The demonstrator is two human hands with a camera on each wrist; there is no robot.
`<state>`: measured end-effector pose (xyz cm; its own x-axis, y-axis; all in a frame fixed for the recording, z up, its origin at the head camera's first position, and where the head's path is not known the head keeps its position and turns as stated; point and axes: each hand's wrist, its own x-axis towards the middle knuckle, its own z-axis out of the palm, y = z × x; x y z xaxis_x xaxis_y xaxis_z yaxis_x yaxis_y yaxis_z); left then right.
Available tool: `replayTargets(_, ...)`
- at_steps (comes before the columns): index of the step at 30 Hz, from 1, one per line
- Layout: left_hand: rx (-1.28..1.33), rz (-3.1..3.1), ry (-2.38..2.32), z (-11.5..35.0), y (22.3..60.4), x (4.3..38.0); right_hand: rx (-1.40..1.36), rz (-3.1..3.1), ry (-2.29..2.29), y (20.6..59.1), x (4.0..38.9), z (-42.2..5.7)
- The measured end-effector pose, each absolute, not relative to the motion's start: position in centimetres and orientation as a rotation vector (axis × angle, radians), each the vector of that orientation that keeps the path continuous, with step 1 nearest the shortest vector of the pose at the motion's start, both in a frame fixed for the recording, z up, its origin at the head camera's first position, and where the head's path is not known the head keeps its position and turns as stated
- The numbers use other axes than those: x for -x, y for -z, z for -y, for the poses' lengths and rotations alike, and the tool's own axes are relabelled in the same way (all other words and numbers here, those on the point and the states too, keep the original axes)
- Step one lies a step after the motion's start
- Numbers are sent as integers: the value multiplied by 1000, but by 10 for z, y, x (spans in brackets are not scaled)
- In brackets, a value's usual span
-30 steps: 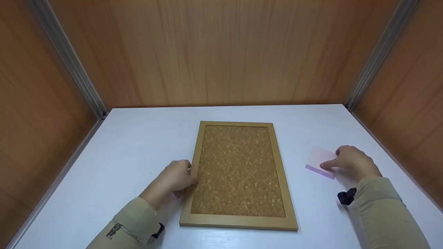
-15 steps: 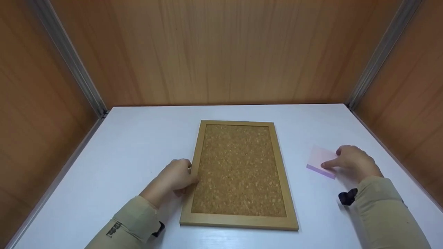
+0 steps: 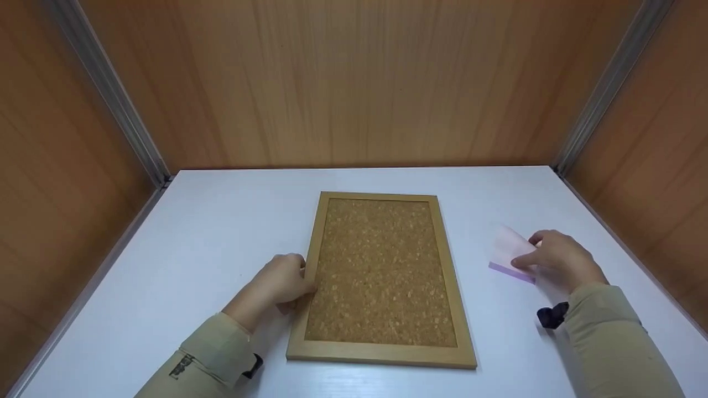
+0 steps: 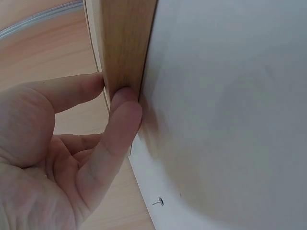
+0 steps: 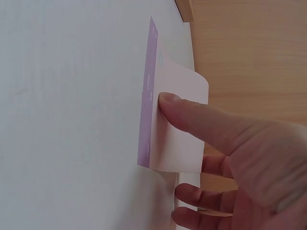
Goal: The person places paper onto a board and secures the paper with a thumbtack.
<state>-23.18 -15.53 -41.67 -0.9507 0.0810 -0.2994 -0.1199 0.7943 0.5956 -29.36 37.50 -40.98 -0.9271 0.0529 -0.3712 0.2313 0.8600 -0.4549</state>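
A cork board (image 3: 381, 271) with a pale wooden frame lies flat on the white table, in the middle of the head view. My left hand (image 3: 280, 280) grips its left edge; in the left wrist view, thumb and fingers meet around the wooden frame (image 4: 125, 43). To the right of the board sits a pad of pinkish sticky notes (image 3: 511, 271) with a purple side. My right hand (image 3: 561, 258) holds the pad, thumb on top near the purple edge. Its top sheet (image 5: 180, 81) bends upward at the far side. The index finger is partly hidden behind the paper.
A small thumbtack (image 4: 160, 201) lies on the white tabletop in the left wrist view, left of the board. Wood-grain panels (image 3: 359, 83) wall the table at the back and both sides, with metal corner posts (image 3: 608, 88).
My right hand has shifted slightly left and away from me, and the note's far edge now curls up. The left hand and the cork board stay in place.
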Motion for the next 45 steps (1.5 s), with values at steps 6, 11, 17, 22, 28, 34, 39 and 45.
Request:
replayTargets(6, 31, -2667, -923, 155, 417, 232, -255, -2659, 820, 412, 296, -372)
replayTargets(11, 17, -2671, -916, 155, 416, 232, -240, -2663, 868, 415, 300, -372)
replayTargets(17, 2, -2675, -902, 155, 414, 233, -154, -2762, 911, 415, 306, -377)
replayTargets(22, 7, -2667, -893, 155, 414, 233, -110, -2821, 970, 415, 308, -382)
replayTargets(28, 5, -2666, -897, 155, 415, 233, -146, -2781, 1138, 412, 311, -381)
replayTargets(34, 3, -2668, -892, 156, 415, 233, -139, -2767, 1356, 405, 311, -371)
replayTargets(39, 5, -2667, -881, 156, 415, 233, -98, -2707, 1566, 400, 311, -364)
replayTargets(45, 6, -2673, -879, 155, 415, 234, -31, -2655, 1709, 390, 308, -356)
